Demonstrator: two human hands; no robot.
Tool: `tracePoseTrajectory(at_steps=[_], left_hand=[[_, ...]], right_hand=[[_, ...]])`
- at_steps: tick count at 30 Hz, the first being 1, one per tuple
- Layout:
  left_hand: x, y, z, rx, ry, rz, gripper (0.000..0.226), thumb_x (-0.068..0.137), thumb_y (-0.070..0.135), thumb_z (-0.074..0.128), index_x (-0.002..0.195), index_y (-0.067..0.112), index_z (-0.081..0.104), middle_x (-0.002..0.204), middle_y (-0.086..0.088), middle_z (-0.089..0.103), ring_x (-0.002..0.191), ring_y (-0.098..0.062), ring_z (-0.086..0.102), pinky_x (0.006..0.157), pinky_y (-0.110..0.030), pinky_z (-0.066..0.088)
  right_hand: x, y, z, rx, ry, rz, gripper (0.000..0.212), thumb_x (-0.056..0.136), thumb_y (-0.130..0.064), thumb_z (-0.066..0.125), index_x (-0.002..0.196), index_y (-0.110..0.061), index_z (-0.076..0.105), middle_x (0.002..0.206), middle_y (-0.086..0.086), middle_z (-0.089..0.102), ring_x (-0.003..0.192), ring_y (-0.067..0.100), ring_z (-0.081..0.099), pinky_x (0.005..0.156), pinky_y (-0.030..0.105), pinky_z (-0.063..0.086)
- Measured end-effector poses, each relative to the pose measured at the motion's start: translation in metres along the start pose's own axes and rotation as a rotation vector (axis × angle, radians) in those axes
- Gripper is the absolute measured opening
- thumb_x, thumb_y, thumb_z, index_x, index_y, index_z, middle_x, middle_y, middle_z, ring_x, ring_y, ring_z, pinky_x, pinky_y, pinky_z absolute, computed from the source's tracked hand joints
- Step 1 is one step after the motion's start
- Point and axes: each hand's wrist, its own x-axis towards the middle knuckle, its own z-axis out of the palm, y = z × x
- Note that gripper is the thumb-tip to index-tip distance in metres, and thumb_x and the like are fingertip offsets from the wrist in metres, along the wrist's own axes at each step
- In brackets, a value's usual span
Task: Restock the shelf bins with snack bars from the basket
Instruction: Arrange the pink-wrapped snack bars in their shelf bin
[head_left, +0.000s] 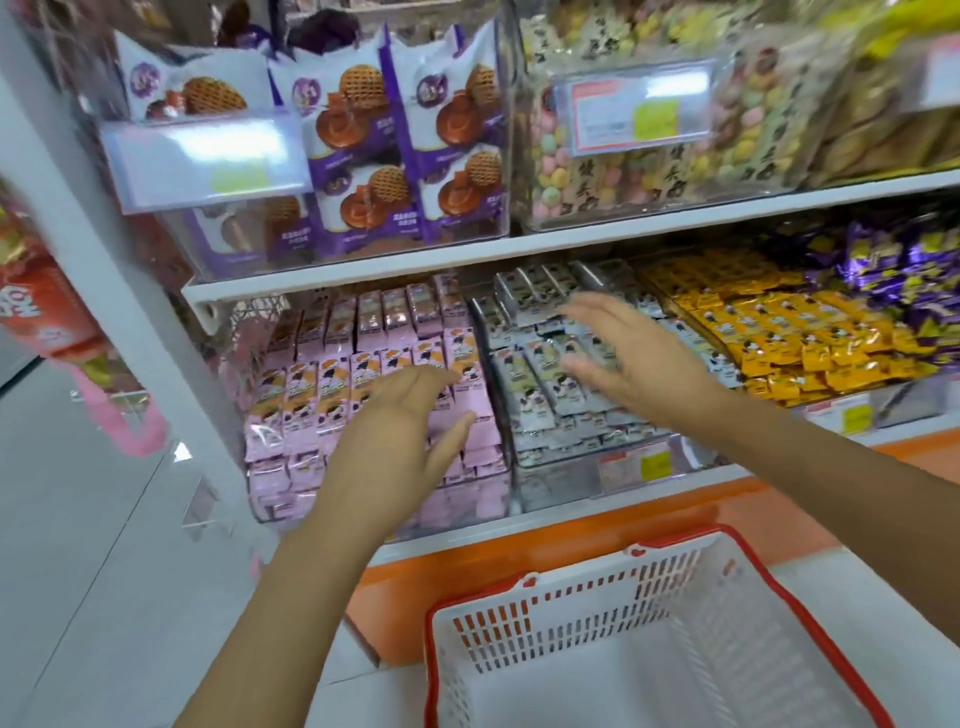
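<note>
Stock as I read it: pink snack bars (332, 384) and silver snack bars (540, 387) fill their bins, basket (571, 618) looks empty, left hand (400, 431) and right hand (641, 358) spread-fingered, holding nothing; restock seemingly finished.

One basket (519, 587), lower right of frame. Two hands mid frame: left hand (400, 441), right hand (623, 358). Two shelf boards: upper board (623, 231), lower board (571, 506). Lower row has four kinds, one bin each: pink bars (322, 395), silver bars (540, 384), yellow bars (779, 332), purple bars (893, 275). Single bars are too many and too blurred to count. Top row has three clear bins: waffle packs (363, 156), pastel candy packs (597, 182), biscuits (883, 119). Price tags (634, 109) with yellow stickers: two up, two down.
</note>
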Motion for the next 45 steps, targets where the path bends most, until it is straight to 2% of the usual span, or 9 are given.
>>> tracePoseTrajectory(at_steps=[10,15,21,23,26,29,32,37,45], left_hand=[[0.107,0.036,0.026,0.120,-0.325,-0.079,0.059,0.097,0.036,0.047,0.148,0.013,0.027,0.146,-0.016,0.038,0.126,-0.031,0.045,0.100,-0.036,0.040],[0.139,0.041,0.049,0.154,-0.446,-0.216,0.059,0.097,0.035,0.049,0.145,0.008,0.029,0.130,-0.019,0.051,0.100,-0.030,0.055,0.071,-0.031,0.042],[0.158,0.043,0.062,0.277,-0.523,-0.273,0.055,0.096,0.036,0.049,0.143,0.010,0.033,0.121,-0.012,0.056,0.089,-0.024,0.053,0.070,-0.030,0.043],[0.161,0.043,0.063,0.333,-0.526,-0.272,0.052,0.097,0.038,0.046,0.141,0.011,0.037,0.121,-0.011,0.057,0.089,-0.024,0.055,0.072,-0.031,0.046],[0.161,0.043,0.063,0.408,-0.522,-0.302,0.052,0.098,0.042,0.042,0.140,0.012,0.038,0.124,-0.011,0.057,0.102,-0.028,0.058,0.082,-0.036,0.049],[0.160,0.042,0.066,0.421,-0.525,-0.318,0.053,0.099,0.044,0.039,0.139,0.009,0.039,0.126,-0.015,0.055,0.110,-0.031,0.056,0.089,-0.039,0.047],[0.156,0.040,0.070,0.395,-0.518,-0.346,0.059,0.099,0.047,0.036,0.140,0.004,0.034,0.141,-0.022,0.043,0.125,-0.037,0.046,0.101,-0.043,0.039],[0.148,0.042,0.075,0.356,-0.484,-0.340,0.078,0.098,0.054,0.028,0.151,0.005,-0.002,0.158,-0.020,-0.003,0.146,-0.036,-0.002,0.119,-0.044,0.006],[0.141,0.061,0.078,0.278,-0.417,-0.210,0.075,0.099,0.053,0.023,0.151,0.003,0.001,0.159,-0.017,0.000,0.146,-0.031,-0.001,0.118,-0.040,-0.001]], right_hand=[[0.056,0.077,0.003,0.012,-0.106,0.433,0.064,0.096,-0.034,0.055,0.151,-0.015,0.028,0.135,0.017,0.053,0.114,0.032,0.055,0.078,0.031,0.045],[0.076,0.085,0.000,0.238,-0.163,0.452,0.051,0.095,-0.033,0.057,0.143,-0.030,0.040,0.110,0.003,0.055,0.068,0.018,0.055,0.041,0.014,0.038],[0.084,0.079,0.003,0.406,-0.196,0.399,0.047,0.091,-0.029,0.064,0.135,-0.038,0.049,0.131,-0.004,0.053,0.077,0.009,0.059,0.043,0.008,0.041],[0.083,0.078,0.005,0.418,-0.194,0.372,0.053,0.087,-0.035,0.068,0.136,-0.038,0.048,0.140,-0.001,0.050,0.088,0.010,0.059,0.059,0.006,0.043],[0.081,0.078,0.009,0.372,-0.216,0.338,0.066,0.082,-0.043,0.072,0.140,-0.042,0.043,0.147,-0.002,0.044,0.122,0.022,0.052,0.090,0.024,0.046],[0.082,0.075,0.013,0.245,-0.237,0.313,0.071,0.085,-0.048,0.066,0.146,-0.045,0.030,0.151,-0.003,0.038,0.106,0.024,0.062,0.083,0.031,0.054],[0.082,0.073,0.017,0.173,-0.291,0.308,0.073,0.092,-0.050,0.055,0.152,-0.035,0.016,0.151,0.004,0.039,0.121,0.027,0.053,0.094,0.031,0.047],[0.082,0.069,0.021,0.153,-0.357,0.302,0.069,0.099,-0.049,0.040,0.154,-0.028,0.003,0.149,0.014,0.040,0.124,0.028,0.050,0.093,0.033,0.047],[0.079,0.078,0.011,0.165,-0.237,0.373,0.054,0.104,-0.041,0.030,0.153,-0.031,0.012,0.135,0.018,0.052,0.092,0.024,0.058,0.074,0.030,0.048]])
